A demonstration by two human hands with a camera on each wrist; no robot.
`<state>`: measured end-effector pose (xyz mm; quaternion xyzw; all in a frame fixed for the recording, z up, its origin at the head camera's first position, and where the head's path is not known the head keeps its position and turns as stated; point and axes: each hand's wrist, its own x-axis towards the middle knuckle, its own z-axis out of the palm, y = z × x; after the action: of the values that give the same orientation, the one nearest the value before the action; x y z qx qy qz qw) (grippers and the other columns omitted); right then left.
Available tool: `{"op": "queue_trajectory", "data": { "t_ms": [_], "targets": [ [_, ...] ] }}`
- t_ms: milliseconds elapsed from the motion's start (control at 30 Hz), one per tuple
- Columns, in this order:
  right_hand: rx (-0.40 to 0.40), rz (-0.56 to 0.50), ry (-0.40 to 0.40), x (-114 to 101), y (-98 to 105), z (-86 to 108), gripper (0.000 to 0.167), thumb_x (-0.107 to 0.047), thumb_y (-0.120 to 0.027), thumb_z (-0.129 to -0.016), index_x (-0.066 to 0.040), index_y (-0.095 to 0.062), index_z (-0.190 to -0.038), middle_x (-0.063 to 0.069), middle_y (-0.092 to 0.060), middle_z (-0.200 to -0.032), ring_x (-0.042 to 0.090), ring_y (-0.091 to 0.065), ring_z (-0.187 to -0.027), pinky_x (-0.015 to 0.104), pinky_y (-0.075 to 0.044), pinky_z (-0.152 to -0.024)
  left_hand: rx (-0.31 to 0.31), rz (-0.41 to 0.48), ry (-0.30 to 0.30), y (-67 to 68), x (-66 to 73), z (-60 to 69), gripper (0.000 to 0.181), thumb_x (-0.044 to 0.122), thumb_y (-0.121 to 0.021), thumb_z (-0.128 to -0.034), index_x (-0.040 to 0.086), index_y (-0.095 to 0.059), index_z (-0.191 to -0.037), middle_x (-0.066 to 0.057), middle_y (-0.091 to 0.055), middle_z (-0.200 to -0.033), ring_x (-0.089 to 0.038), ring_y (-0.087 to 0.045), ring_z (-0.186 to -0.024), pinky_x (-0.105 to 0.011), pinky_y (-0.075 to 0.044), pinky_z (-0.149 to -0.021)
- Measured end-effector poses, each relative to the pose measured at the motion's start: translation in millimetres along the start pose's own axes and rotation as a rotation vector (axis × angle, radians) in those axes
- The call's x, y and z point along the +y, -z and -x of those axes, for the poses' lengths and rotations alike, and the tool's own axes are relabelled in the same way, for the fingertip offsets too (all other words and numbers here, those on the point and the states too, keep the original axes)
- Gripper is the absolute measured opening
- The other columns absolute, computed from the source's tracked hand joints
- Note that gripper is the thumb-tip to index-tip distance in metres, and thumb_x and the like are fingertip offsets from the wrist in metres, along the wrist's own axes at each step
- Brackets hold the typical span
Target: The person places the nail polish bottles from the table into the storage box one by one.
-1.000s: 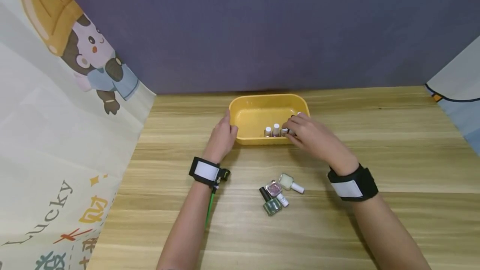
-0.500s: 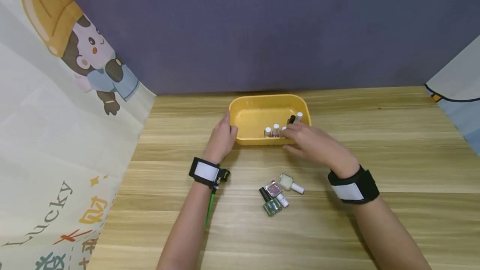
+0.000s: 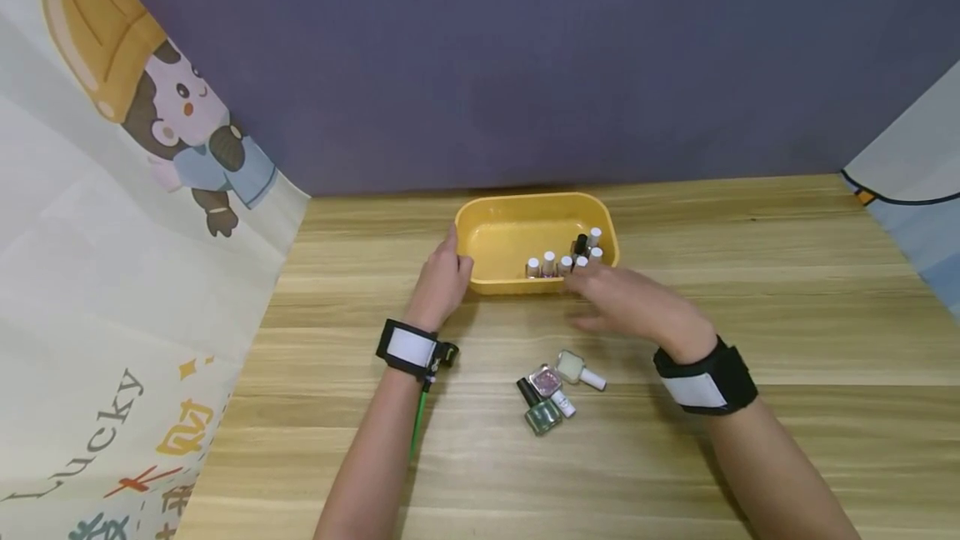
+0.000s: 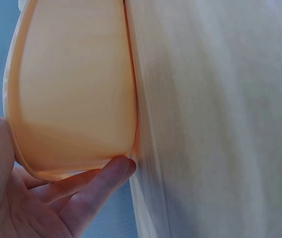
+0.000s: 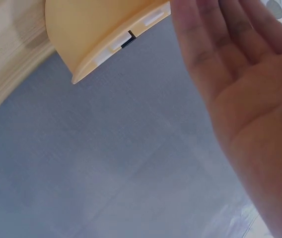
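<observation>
The left hand point(image 3: 438, 283) is grasping the near end of the yellow tray point(image 3: 498, 248), its fingers bending round the outside of the end wall, as the left wrist view is showing. The tray is sitting on the table point(image 3: 337, 273) just to the right of that hand and is reaching across to the fingertips of the right hand point(image 3: 630, 302).

The right hand is holding nothing: its fingers are stretching out loosely over the tray's front corner. It is blurring slightly, and whether the fingertips are touching a cap or the rim, I cannot tell.

Just beyond and to the left of the right fingertips, six white-capped bottles point(image 3: 549, 263) and one black-capped bottle point(image 3: 581, 245) are standing inside the tray. Most are lining its front wall, while the rest are filling the end beside the right hand. The part nearest the left hand is showing bare.

Three bottles are lying outside, between the two forearms and nearer the person than either hand: a green bottle point(image 3: 543, 417), a pink glittery bottle point(image 3: 545, 380) and a pale bottle point(image 3: 571, 366). Judging by this layout, the filling is running well past halfway, with these three remaining.
</observation>
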<state>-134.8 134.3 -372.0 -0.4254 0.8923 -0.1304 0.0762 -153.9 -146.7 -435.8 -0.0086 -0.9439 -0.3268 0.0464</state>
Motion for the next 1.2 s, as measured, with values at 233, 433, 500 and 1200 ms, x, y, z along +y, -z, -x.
{"op": "queue_trajectory", "data": {
  "t_ms": [233,433,500,1200],
  "targets": [
    [-0.079,-0.055,-0.023,-1.7,-1.6,0.2,0.030,-0.020,-0.080,-0.082,-0.005,-0.069,-0.106,0.008,-0.067,-0.100,0.020,-0.063,-0.089,0.035,-0.056,-0.076,-0.002,-0.005,0.015,1.2,0.3,1.5,0.064,0.016,-0.044,-0.1005,0.001,-0.018,-0.157,-0.018,-0.055,-0.135,-0.017,-0.046,-0.056,-0.030,-0.044,-0.054],
    [-0.186,-0.116,-0.093,-6.8,-0.4,1.9,0.041,-0.021,-0.082,-0.079,-0.004,-0.068,-0.113,0.006,-0.068,-0.105,0.019,-0.062,-0.092,0.036,-0.054,-0.081,-0.005,0.001,0.009,2.3,1.1,1.7,0.064,0.016,-0.044,-0.1007,0.001,-0.018,-0.157,-0.019,-0.052,-0.141,-0.016,-0.045,-0.054,-0.031,-0.044,-0.053],
    [-0.221,-0.122,-0.113,-7.8,-1.0,1.4,0.039,-0.019,-0.082,-0.078,-0.005,-0.067,-0.112,0.003,-0.067,-0.101,0.017,-0.060,-0.087,0.034,-0.053,-0.078,-0.007,0.002,0.008,2.2,0.8,1.6,0.064,0.016,-0.044,-0.1008,0.000,-0.018,-0.157,-0.020,-0.054,-0.137,-0.016,-0.045,-0.054,-0.031,-0.044,-0.053],
    [-0.387,-0.094,-0.175,-10.2,-14.5,-3.4,0.031,-0.015,-0.085,-0.069,-0.013,-0.060,-0.087,-0.003,-0.048,-0.074,0.013,-0.044,-0.066,0.028,-0.038,-0.057,-0.011,0.007,0.013,2.5,0.9,1.7,0.065,0.019,-0.042,-0.1002,0.000,-0.018,-0.157,-0.021,-0.057,-0.129,-0.015,-0.044,-0.052,-0.030,-0.044,-0.052]
  ]
}}
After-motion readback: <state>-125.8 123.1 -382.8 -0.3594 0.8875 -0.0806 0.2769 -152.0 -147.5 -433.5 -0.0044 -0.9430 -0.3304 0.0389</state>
